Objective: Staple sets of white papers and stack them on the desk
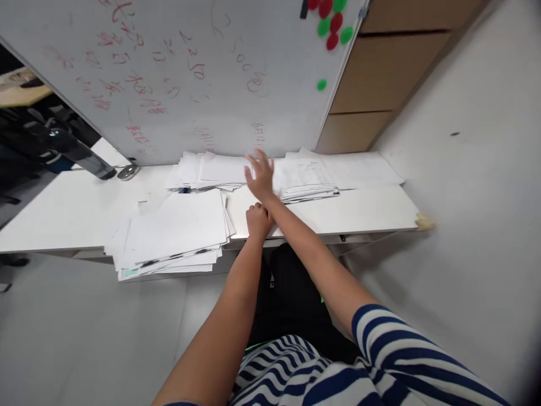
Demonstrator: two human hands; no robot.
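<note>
Two hands: right hand (260,172) blurred, fingers spread over papers (310,175); left hand (258,220) fisted.

White desk (367,211) against a scribbled whiteboard (177,73), wood cabinet (389,73) behind it, pale grey floor (84,327), white wall (477,169) on the right.

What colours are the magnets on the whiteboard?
Red and green magnets on the whiteboard, seen in the head view.
</note>
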